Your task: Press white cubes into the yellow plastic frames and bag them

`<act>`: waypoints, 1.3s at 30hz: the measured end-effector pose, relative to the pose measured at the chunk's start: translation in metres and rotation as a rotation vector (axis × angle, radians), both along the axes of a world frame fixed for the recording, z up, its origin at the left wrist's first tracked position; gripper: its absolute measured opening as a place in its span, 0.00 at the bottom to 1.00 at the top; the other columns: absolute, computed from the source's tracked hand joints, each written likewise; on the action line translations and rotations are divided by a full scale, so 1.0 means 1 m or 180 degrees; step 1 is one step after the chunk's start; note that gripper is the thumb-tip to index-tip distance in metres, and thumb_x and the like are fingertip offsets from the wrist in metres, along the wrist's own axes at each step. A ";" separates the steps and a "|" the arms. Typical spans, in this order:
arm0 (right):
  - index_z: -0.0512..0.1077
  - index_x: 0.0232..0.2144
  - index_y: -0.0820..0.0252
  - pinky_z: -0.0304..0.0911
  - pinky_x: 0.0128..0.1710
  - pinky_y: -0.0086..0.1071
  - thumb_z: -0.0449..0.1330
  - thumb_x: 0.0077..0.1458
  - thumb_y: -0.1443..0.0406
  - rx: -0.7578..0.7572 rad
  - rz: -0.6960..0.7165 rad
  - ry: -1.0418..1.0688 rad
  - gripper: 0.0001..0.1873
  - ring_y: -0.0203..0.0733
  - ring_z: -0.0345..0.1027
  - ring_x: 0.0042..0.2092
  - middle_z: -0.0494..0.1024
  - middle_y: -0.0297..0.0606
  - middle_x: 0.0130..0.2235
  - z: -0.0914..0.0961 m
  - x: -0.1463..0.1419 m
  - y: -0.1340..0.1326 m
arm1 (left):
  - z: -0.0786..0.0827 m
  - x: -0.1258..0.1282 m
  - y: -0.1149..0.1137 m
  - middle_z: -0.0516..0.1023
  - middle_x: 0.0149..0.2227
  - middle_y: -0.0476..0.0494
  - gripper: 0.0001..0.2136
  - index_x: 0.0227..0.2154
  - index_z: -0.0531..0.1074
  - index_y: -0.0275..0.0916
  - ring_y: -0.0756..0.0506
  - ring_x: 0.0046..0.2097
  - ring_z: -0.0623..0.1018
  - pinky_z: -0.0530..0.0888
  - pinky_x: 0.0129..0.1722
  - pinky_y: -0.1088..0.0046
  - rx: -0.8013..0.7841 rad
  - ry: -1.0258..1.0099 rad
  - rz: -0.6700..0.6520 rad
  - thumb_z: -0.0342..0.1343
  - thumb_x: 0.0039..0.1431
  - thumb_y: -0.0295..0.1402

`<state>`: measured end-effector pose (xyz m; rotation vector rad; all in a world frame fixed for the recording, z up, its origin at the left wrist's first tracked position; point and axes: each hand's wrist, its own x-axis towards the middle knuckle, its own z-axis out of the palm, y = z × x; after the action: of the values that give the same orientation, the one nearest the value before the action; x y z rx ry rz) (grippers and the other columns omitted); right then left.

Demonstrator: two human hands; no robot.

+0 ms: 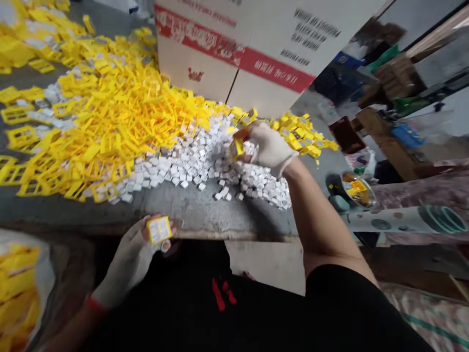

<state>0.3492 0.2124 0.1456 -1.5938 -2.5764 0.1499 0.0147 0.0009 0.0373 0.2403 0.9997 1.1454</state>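
My left hand, in a white glove with bare fingertips, is closed around a small yellow plastic frame near the table's front edge. White pieces fill this frame, and a small round whitish item shows below it at the fingers. Over the pile of small white plastic blocks, my gloved right hand pinches a yellow plastic piece; its exact shape is blurred. A large heap of yellow plastic frames lies left of the white blocks.
A big white carton with red bands stands behind the piles. More yellow pieces lie right of it. At lower left is a bag of yellow parts. A round container and a pale patterned roll are at right.
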 end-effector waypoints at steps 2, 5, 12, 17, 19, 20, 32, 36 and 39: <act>0.82 0.56 0.53 0.68 0.62 0.53 0.73 0.53 0.63 -0.0252 0.0761 -0.0062 0.27 0.58 0.76 0.55 0.82 0.46 0.58 -0.010 -0.037 -0.050 | 0.008 0.009 -0.007 0.87 0.41 0.39 0.22 0.44 0.85 0.41 0.39 0.38 0.84 0.77 0.29 0.70 0.0190 0.0124 0.0059 0.81 0.48 0.42; 0.83 0.57 0.53 0.63 0.61 0.54 0.69 0.59 0.65 -0.0561 0.1303 -0.0464 0.23 0.60 0.75 0.56 0.82 0.50 0.59 -0.037 -0.083 -0.107 | 0.011 0.013 -0.019 0.86 0.42 0.40 0.19 0.46 0.83 0.41 0.40 0.38 0.84 0.76 0.27 0.71 0.0125 0.0011 0.0010 0.78 0.52 0.38; 0.75 0.69 0.56 0.66 0.59 0.51 0.72 0.61 0.56 -0.0793 0.0786 -0.0044 0.36 0.62 0.73 0.59 0.82 0.51 0.62 -0.092 -0.080 -0.124 | 0.011 0.003 -0.040 0.85 0.39 0.42 0.19 0.43 0.83 0.39 0.39 0.38 0.86 0.77 0.25 0.72 0.0227 -0.0204 0.0079 0.80 0.53 0.41; 0.79 0.65 0.57 0.73 0.59 0.50 0.70 0.62 0.42 -0.0433 0.1095 0.1213 0.38 0.59 0.77 0.56 0.84 0.48 0.57 -0.082 -0.080 -0.147 | 0.016 0.006 -0.045 0.86 0.42 0.43 0.14 0.47 0.82 0.40 0.41 0.39 0.87 0.80 0.27 0.73 0.0281 -0.0282 0.0050 0.75 0.60 0.36; 0.79 0.65 0.57 0.75 0.59 0.49 0.68 0.64 0.38 -0.0299 0.1279 0.1771 0.39 0.57 0.78 0.55 0.84 0.48 0.56 -0.073 -0.089 -0.163 | 0.020 0.008 -0.047 0.87 0.44 0.42 0.13 0.49 0.82 0.40 0.43 0.39 0.87 0.82 0.29 0.72 0.0278 -0.0285 0.0012 0.72 0.63 0.34; 0.79 0.64 0.57 0.75 0.59 0.48 0.66 0.65 0.38 -0.0263 0.1335 0.1957 0.39 0.56 0.79 0.55 0.85 0.47 0.55 -0.070 -0.094 -0.169 | 0.021 0.009 -0.048 0.88 0.46 0.41 0.13 0.50 0.81 0.41 0.43 0.39 0.86 0.82 0.29 0.72 0.0279 -0.0271 -0.0007 0.71 0.64 0.33; 0.81 0.63 0.56 0.78 0.59 0.53 0.62 0.67 0.36 -0.0278 0.1330 0.2003 0.39 0.58 0.79 0.56 0.85 0.49 0.55 -0.078 -0.109 -0.187 | 0.032 0.016 -0.054 0.89 0.47 0.38 0.13 0.48 0.79 0.38 0.40 0.44 0.88 0.83 0.34 0.72 0.0244 0.0085 -0.0093 0.70 0.64 0.36; 0.80 0.63 0.56 0.78 0.58 0.51 0.61 0.69 0.37 -0.0202 0.1419 0.1957 0.37 0.57 0.79 0.56 0.84 0.49 0.56 -0.078 -0.110 -0.189 | 0.032 0.014 -0.055 0.88 0.48 0.37 0.16 0.49 0.80 0.38 0.39 0.45 0.88 0.85 0.37 0.68 0.0326 0.0127 -0.0143 0.72 0.61 0.37; 0.80 0.62 0.57 0.78 0.57 0.51 0.60 0.67 0.35 -0.0178 0.1408 0.1835 0.39 0.57 0.80 0.56 0.84 0.49 0.55 -0.077 -0.110 -0.189 | 0.030 0.014 -0.058 0.88 0.49 0.36 0.18 0.50 0.81 0.38 0.38 0.46 0.88 0.85 0.39 0.66 0.0403 0.0161 -0.0193 0.74 0.59 0.39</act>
<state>0.2393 0.0236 0.0685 -0.7953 -2.4030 0.6186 0.0282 -0.0574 0.0669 0.4002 0.9590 1.1532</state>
